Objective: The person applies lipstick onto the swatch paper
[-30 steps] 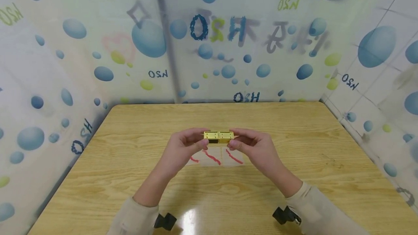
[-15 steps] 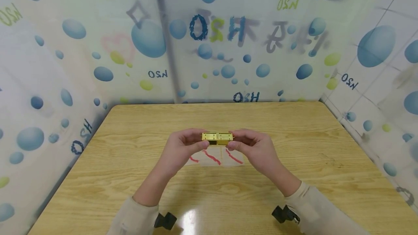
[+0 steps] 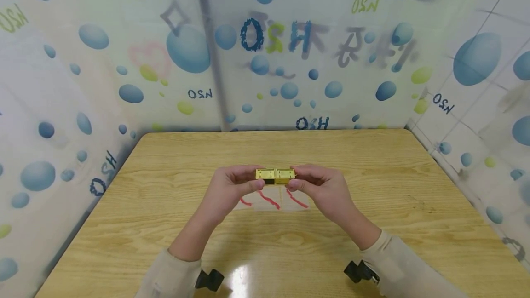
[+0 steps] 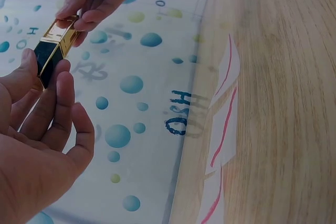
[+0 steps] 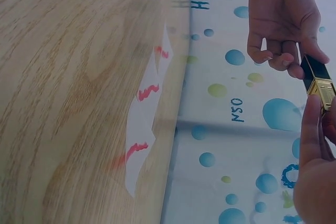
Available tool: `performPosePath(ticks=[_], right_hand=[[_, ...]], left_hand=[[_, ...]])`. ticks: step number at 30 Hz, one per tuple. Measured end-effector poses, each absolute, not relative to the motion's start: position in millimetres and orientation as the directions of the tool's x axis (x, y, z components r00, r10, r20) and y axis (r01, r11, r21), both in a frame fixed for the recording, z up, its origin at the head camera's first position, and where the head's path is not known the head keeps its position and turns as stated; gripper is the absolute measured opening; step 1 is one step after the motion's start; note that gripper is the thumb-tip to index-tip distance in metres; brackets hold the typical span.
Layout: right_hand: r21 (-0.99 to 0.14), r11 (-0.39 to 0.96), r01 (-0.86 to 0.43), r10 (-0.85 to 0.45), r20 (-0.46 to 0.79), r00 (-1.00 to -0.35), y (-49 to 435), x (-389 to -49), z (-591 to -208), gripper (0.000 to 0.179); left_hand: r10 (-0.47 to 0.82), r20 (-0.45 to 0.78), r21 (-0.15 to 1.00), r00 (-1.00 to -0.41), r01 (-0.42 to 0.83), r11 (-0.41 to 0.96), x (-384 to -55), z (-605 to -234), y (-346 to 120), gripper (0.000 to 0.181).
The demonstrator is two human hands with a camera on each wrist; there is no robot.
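Note:
A slim rectangular lipstick (image 3: pixel 275 174), part gold and part black, is raised above the table between both hands, lying crosswise. My left hand (image 3: pixel 223 192) pinches its left end between thumb and fingers. At the opposite end, my right hand (image 3: pixel 329 192) pinches it the same way. The left wrist view shows the lipstick's black part (image 4: pixel 48 59) at the left hand, with the gold part at the right hand. Beneath the hands lie white paper slips (image 3: pixel 262 204) marked with red streaks; the left hand partly covers them in the head view.
A wood-grain table (image 3: pixel 273 252) spreads around the hands. Behind and beside it stand white sheet walls (image 3: pixel 248 86) printed with blue and green dots and lettering. Small black devices (image 3: pixel 210 281) sit at both sleeve cuffs.
Both hands have lowered very slightly with the lipstick, which has shifted a touch to the left. The grip of each hand looks the same, and the paper slips stay in place.

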State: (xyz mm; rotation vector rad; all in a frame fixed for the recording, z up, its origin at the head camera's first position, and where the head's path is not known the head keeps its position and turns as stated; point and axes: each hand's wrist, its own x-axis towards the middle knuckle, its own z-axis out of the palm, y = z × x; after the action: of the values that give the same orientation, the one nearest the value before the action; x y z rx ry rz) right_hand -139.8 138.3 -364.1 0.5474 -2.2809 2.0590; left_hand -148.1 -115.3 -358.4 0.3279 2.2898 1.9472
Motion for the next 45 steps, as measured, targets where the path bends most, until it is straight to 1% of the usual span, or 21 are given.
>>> performPosePath(ticks=[9,16,21,28,45], right_hand=[[-0.959,0.068,-0.274,-0.243,0.250,-0.937,138.4,-140.5,-364.8,0.035],[-0.965,0.070,-0.254,-0.237,0.231,-0.944,137.6,-140.4,-364.1,0.037],[-0.960,0.064,-0.274,-0.246,0.251,-0.936,137.8,-140.1,-364.1,0.037],[-0.948,0.070,-0.310,-0.254,0.284,-0.925,138.5,-139.9,-365.4,0.039],[-0.948,0.071,-0.309,-0.253,0.283,-0.925,139.0,-140.0,-366.2,0.038]], left_hand=[[0.254,0.052,0.982,-0.966,0.097,0.165,-148.7,-358.6,-115.9,0.035],[0.248,0.048,0.983,-0.968,0.091,0.163,-149.0,-359.2,-116.1,0.035],[0.255,0.047,0.985,-0.966,0.088,0.149,-149.3,-359.4,-114.6,0.033],[0.279,0.078,0.982,-0.957,0.122,0.144,-149.4,-359.9,-114.9,0.033],[0.271,0.062,0.985,-0.961,0.102,0.136,-148.2,-359.4,-114.4,0.033]])
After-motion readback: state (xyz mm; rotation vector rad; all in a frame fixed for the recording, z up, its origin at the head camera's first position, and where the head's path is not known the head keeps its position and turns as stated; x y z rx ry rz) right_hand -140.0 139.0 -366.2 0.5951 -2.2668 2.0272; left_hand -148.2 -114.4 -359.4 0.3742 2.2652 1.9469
